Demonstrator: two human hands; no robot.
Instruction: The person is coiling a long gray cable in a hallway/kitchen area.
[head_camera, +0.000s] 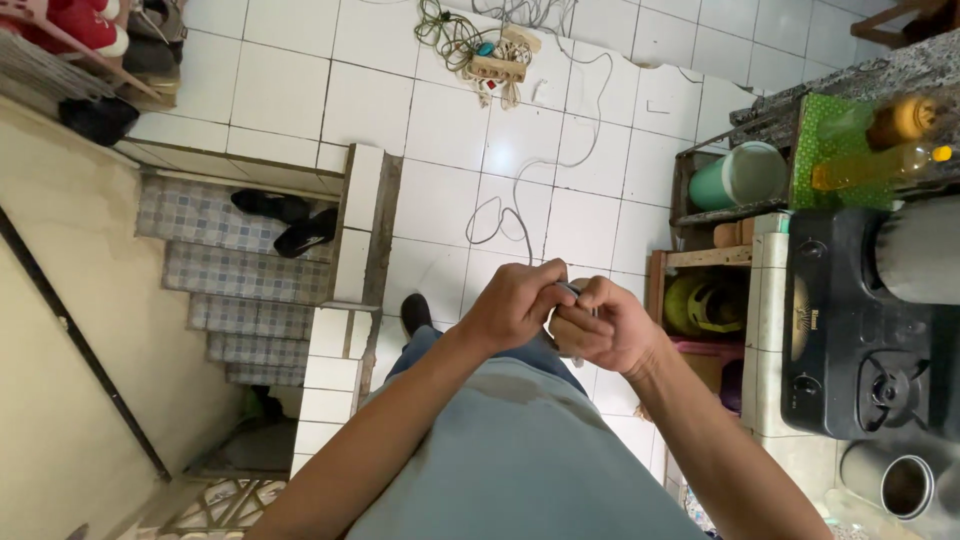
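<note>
Both hands meet in front of the belly, left of the black stove (860, 320). Left hand (515, 303) and right hand (605, 325) are curled tight around a small grey object (568, 291), mostly hidden. Fingers crowd it; a slip would likely drop it onto the tiled floor (450, 130).

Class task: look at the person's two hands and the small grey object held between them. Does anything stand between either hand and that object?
Nothing visible does. The left hand and right hand both close directly around the small grey object, fingers touching it. Only a sliver shows; the hands hide the rest.
</note>
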